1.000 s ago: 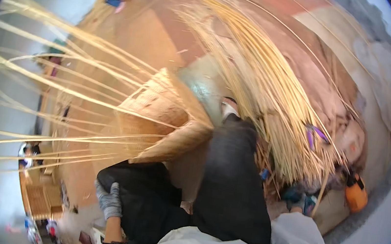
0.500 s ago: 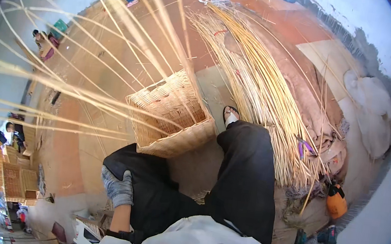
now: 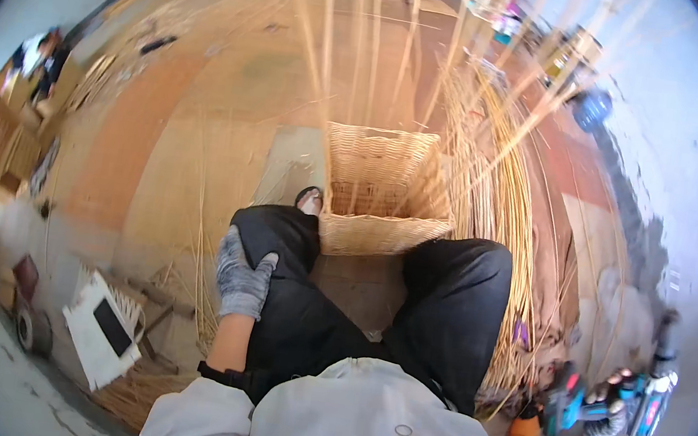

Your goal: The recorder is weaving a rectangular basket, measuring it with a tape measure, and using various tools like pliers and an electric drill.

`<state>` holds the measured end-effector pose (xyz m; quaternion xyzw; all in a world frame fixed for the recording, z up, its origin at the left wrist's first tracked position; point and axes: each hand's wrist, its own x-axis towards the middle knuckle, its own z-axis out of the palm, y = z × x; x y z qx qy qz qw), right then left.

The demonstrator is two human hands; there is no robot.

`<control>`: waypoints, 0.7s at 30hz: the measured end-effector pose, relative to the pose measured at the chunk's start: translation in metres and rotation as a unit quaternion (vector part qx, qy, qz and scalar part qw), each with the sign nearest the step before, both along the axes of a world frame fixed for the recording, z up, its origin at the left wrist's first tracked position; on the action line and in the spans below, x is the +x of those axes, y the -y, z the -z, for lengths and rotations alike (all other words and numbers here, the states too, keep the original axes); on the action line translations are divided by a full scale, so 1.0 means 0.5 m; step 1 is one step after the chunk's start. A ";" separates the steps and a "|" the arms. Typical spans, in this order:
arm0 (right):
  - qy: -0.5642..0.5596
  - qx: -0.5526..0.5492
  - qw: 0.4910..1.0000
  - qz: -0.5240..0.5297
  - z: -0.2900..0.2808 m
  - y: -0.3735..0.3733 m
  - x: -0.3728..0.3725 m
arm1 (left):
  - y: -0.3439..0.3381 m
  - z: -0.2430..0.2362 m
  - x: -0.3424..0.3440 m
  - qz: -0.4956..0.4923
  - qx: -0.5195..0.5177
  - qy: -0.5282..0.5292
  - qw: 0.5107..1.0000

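Observation:
A woven rattan basket (image 3: 382, 231) with long upright canes stands in front of my legs, between my knees. My left hand (image 3: 243, 283), in a grey knit glove, lies on my left thigh with fingers apart. My right hand (image 3: 605, 415), also gloved, is closed on a black-and-teal cordless power tool (image 3: 649, 406) out at the right, its nozzle end pointing away from me. An orange bottle (image 3: 524, 428) is beside that tool, and purple-handled cutters (image 3: 521, 332) lie on the canes.
A long cane bundle (image 3: 511, 222) lies at my right, near a wall (image 3: 683, 156) and blue water jug (image 3: 592, 109). A white board on a wooden stool (image 3: 91, 334) is at lower left. Co-workers (image 3: 39, 58) sit near woven pieces (image 3: 2, 141) along the left side.
The view has turned, and the basket with its canes now appears upright and centred before me. My right hand has come up and outward with the power tool. My left hand stays on my thigh.

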<state>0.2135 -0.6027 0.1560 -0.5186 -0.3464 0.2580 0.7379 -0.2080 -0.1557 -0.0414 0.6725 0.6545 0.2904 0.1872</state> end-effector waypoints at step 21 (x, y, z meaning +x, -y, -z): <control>-0.070 -0.369 0.903 -0.209 0.117 -0.567 -0.240 | 0.124 -0.082 0.329 0.225 -0.500 0.812 0.199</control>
